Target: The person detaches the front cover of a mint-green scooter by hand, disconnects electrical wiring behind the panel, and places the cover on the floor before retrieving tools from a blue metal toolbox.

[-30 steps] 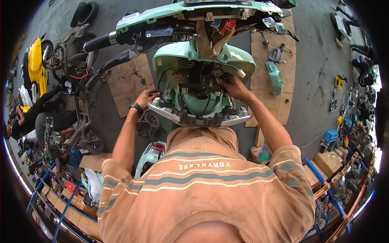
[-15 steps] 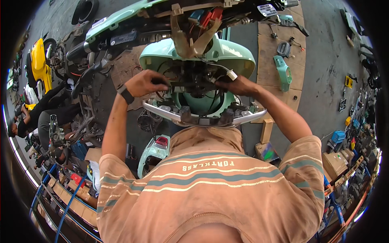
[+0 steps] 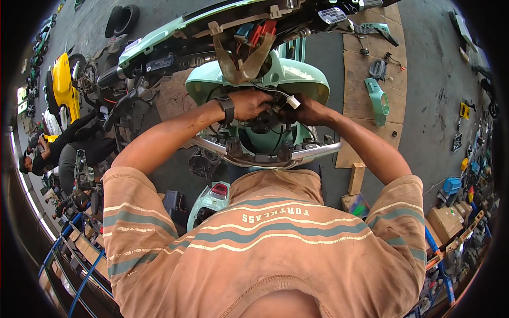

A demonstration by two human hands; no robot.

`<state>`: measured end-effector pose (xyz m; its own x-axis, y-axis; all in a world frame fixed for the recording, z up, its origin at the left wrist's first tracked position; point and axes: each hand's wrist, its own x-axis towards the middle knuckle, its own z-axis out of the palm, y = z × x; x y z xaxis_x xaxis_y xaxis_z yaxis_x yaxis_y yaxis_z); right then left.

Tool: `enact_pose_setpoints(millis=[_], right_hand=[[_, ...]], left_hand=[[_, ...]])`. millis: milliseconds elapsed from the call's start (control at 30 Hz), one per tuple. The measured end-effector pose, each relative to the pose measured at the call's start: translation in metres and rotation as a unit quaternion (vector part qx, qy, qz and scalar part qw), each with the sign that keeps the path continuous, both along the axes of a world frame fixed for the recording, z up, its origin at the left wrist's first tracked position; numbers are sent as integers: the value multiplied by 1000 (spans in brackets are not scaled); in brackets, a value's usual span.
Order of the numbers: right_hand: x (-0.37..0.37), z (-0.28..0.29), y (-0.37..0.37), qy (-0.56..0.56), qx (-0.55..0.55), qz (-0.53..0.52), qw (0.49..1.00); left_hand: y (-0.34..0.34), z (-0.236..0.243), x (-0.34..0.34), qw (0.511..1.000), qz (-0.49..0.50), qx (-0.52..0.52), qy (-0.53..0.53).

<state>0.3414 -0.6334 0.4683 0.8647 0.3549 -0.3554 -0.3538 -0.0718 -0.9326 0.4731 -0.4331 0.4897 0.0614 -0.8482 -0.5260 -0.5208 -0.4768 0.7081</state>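
Note:
A mint-green scooter body [image 3: 307, 79] stands in front of me, its dark inner mechanism exposed. My left hand [image 3: 247, 104], with a watch at the wrist, reaches into that cavity, fingers bent at the dark parts. My right hand [image 3: 304, 112] is closed in the cavity's right side, its fingertips hidden; what either holds cannot be made out. A white connector [image 3: 293, 102] hangs on a wire between the hands. Below them curves a silver grab rail [image 3: 318, 153]. Above, the handlebar assembly [image 3: 175, 34] carries red and blue plugs [image 3: 262, 33].
Cardboard [image 3: 371, 148] with a green panel [image 3: 377, 103] lies right. A yellow motorcycle [image 3: 63, 90], stripped scooter parts and a person in black [image 3: 45, 153] are at left. A green tail panel [image 3: 204, 209] lies below left. Boxes [image 3: 445, 222] on shelving are at lower right.
My left hand has moved up and right, from the silver rail deep into the middle of the cavity. My right hand stays in the cavity's right side. The handlebar assembly appears shifted in view.

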Motion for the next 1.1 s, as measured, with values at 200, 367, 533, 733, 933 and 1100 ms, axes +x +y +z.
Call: enact_pose_setpoints(millis=[200, 367, 533, 733, 933, 1100], right_hand=[[2, 15, -4, 66, -35, 48, 996], [-39, 31, -33, 39, -120, 113, 986], [-16, 33, -12, 24, -236, 206, 949], [7, 31, 24, 150, -106, 37, 982], [3, -7, 32, 185, 27, -16, 982], [-6, -16, 26, 11, -159, -11, 987]], left_hand=[[0, -3, -2, 1000, 12, 5, 19], [-12, 24, -4, 988, 68, 136, 29], [17, -1, -1, 998, 37, 6, -56], [4, 3, -5, 990, -1, -11, -139], [5, -10, 2, 997, 19, -14, -72], [-4, 7, 4, 997, 1, 50, -51]])
